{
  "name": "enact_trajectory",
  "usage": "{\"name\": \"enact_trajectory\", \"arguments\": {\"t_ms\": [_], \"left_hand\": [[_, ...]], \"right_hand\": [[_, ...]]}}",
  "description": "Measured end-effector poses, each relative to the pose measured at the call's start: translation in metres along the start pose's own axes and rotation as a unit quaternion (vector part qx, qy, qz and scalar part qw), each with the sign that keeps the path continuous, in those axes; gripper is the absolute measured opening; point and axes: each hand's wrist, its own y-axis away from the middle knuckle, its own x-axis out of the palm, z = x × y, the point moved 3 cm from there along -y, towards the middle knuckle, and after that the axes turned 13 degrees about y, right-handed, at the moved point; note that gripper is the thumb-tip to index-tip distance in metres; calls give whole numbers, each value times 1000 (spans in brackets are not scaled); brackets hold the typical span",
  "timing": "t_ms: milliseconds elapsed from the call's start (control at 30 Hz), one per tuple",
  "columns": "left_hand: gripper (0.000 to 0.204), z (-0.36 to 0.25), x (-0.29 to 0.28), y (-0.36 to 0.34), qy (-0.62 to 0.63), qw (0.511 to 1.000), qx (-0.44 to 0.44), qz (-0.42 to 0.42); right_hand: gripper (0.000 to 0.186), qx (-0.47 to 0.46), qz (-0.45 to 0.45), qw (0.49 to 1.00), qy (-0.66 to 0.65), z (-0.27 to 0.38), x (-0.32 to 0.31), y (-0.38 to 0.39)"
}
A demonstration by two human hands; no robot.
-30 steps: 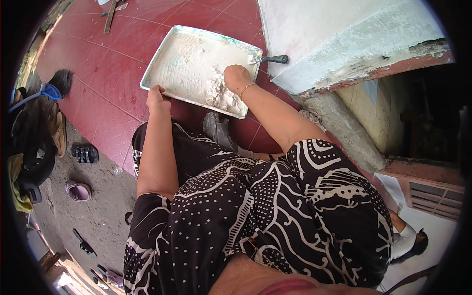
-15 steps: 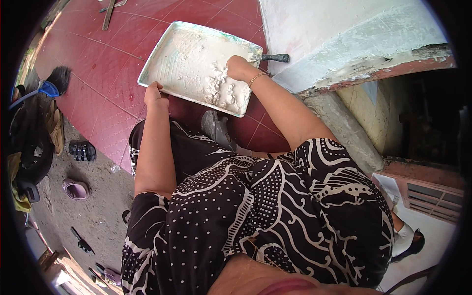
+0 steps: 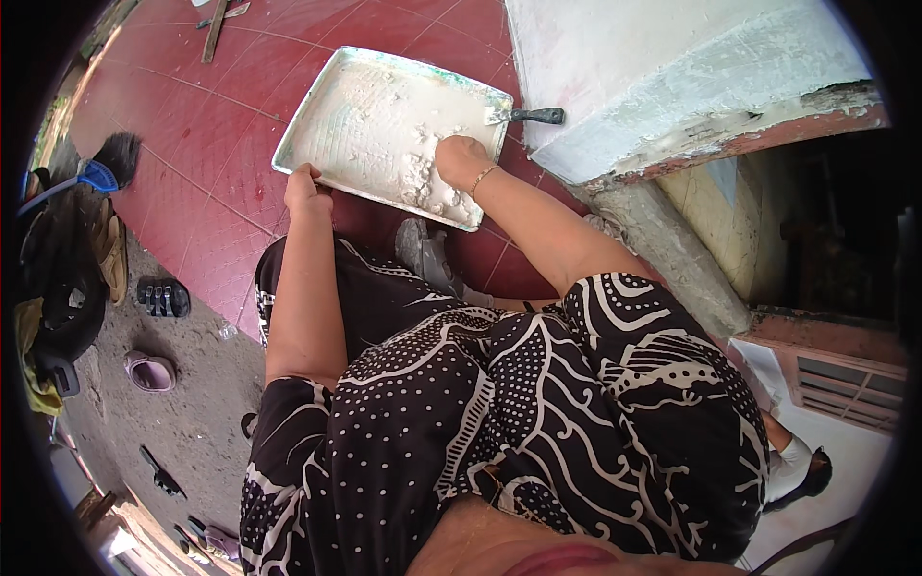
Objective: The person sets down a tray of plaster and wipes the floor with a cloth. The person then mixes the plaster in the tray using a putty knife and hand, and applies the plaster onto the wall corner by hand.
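A shallow white tray (image 3: 317, 101) holds a layer of creamy off-white paste (image 3: 375, 115), smooth at the left and lumpy near the right front. My left hand (image 3: 306, 188) grips the tray's near left corner, fingers curled over the rim. Above the lumpy paste, my right hand (image 3: 461, 160) is closed in a fist; what it holds, if anything, is hidden beneath it. Across the tray's right rim lies a putty knife (image 3: 536, 115), its dark handle sticking out and its blade inside, apart from my right hand.
Red floor tiles (image 3: 192, 144) surround the tray. To the right stands a pale wall (image 3: 672, 67) with a chipped lower edge. A blue broom (image 3: 97, 175) and several shoes, including a mauve clog (image 3: 148, 371), lie at the left. A wooden stick (image 3: 213, 36) is at the far left.
My right hand has moved nearer to me and slightly left over the paste, showing more of the putty knife's blade. My left hand keeps its grip on the tray.
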Motion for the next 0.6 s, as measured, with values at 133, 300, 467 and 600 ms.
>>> {"name": "enact_trajectory", "arguments": {"t_ms": [133, 300, 467, 600], "left_hand": [[11, 0, 2, 2, 13, 1000, -4, 3], [11, 1, 4, 5, 13, 1000, -8, 6], [11, 1, 5, -1, 12, 1000, -9, 7], [10, 2, 5, -4, 19, 1000, -7, 1]], "right_hand": [[22, -23, 12, 999, 35, 4, 0, -1], [22, -28, 13, 999, 29, 3, 8, -3], [22, -20, -7, 1000, 21, 0, 5, 3], [22, -37, 24, 999, 17, -6, -2, 8]]}}
